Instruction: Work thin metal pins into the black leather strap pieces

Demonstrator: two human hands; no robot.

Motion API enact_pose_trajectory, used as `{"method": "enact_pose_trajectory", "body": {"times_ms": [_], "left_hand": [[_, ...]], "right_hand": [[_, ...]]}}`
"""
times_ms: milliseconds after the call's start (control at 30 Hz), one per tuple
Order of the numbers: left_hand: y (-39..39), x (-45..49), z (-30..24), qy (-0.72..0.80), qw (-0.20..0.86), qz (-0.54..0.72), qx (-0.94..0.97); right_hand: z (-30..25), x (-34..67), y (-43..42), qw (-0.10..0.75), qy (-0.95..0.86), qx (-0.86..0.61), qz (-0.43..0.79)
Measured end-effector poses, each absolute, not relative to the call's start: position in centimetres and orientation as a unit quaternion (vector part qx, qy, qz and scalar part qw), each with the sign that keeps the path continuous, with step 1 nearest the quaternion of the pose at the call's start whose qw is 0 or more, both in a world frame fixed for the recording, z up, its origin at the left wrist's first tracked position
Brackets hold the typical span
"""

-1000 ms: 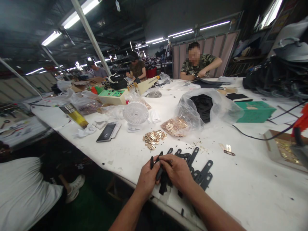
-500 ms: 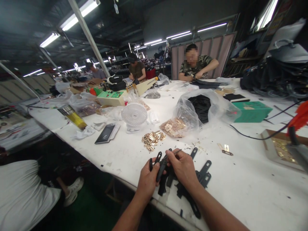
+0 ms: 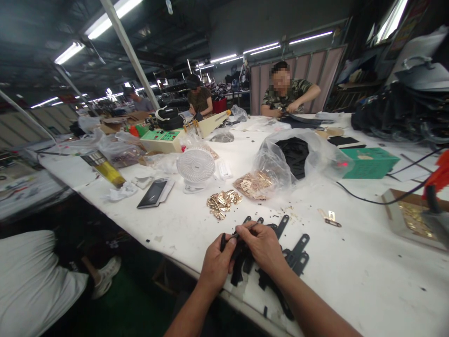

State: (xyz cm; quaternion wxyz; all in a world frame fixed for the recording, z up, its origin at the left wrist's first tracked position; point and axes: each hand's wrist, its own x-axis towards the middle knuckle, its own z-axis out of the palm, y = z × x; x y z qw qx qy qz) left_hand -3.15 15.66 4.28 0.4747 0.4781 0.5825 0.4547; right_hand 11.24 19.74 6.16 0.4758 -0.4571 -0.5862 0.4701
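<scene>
My left hand is closed around a black strap, whose rounded end stands up by the thumb. My right hand pinches a slim dark tool against the strap; its exact kind cannot be made out. Both hands meet above the near edge of the white table. Under and beside them lie several black straps with slotted ends, partly hidden by my right forearm. Just beyond the hands is a loose pile of gold metal plates.
A clear plastic bag of gold plates lies behind the pile, near a white fan. On the right are a green box, a cable and a carton of gold parts. A co-worker sits across the table.
The strap in my left hand has tipped down, so its slotted end no longer shows upright. My right hand has shifted slightly left and closer to the left fingers.
</scene>
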Motion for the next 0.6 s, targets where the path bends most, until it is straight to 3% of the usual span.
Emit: {"method": "enact_pose_trajectory", "body": {"times_ms": [600], "left_hand": [[15.90,-3.07,4.44,0.574,0.487,0.491,0.439]], "right_hand": [[5.99,11.79,19.83,0.450,-0.636,-0.457,0.430]]}}
